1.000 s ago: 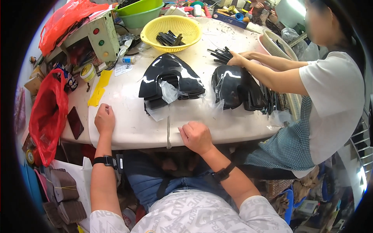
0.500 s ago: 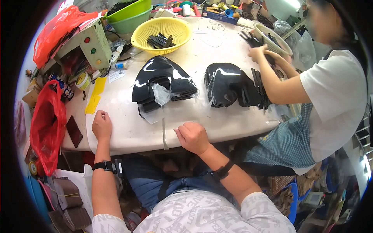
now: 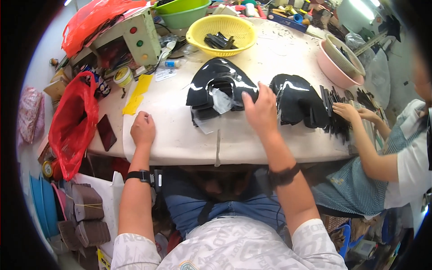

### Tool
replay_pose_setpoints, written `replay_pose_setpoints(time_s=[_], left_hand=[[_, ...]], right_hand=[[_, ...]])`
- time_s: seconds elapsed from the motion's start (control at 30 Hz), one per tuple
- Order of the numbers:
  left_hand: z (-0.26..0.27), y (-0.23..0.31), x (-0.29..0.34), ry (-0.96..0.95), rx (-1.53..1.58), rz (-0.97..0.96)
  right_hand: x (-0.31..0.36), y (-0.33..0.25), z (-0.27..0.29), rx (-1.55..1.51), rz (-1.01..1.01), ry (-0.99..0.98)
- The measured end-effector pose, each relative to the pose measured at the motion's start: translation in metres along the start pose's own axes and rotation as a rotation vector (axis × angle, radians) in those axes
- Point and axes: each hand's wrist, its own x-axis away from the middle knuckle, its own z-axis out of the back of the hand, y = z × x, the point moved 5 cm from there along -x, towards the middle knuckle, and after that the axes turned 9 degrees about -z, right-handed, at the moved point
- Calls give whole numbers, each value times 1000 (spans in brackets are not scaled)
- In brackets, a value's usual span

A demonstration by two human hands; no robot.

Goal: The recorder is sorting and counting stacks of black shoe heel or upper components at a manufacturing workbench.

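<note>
So the black curved pieces (image 3: 222, 72) are already piled up around the middle of the counter (image 3: 180, 144), with a second black stack (image 3: 292, 96) nearer its right end, and as far as I can see neither pile is being held. My right hand (image 3: 262, 108) is spread open at the first pile's right side (can't tell if it's touching), while my left hand (image 3: 143, 129) is loosely curled near the front edge with nothing visible in it. What's left loose is the black strips (image 3: 335, 119) under a co-worker's hand (image 3: 346, 111) toward the right end.
</note>
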Motion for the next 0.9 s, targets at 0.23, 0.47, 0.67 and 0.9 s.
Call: replay_pose_setpoints(time_s=[0.23,0.47,0.67,0.9], left_hand=[[-22,-25,-14,-138,381,133],[-35,117,-26,-718,1131,540],[-42,96,-38,-828,1152,671],[4,113,-4,-848,1624,643]], right_hand=[[-51,48,-50,-203,-654,-584],[-35,48,-63,-817,-1090,-657],[-12,25,-65,-874,-1151,-782],[10,11,-60,-928,-1024,-879]])
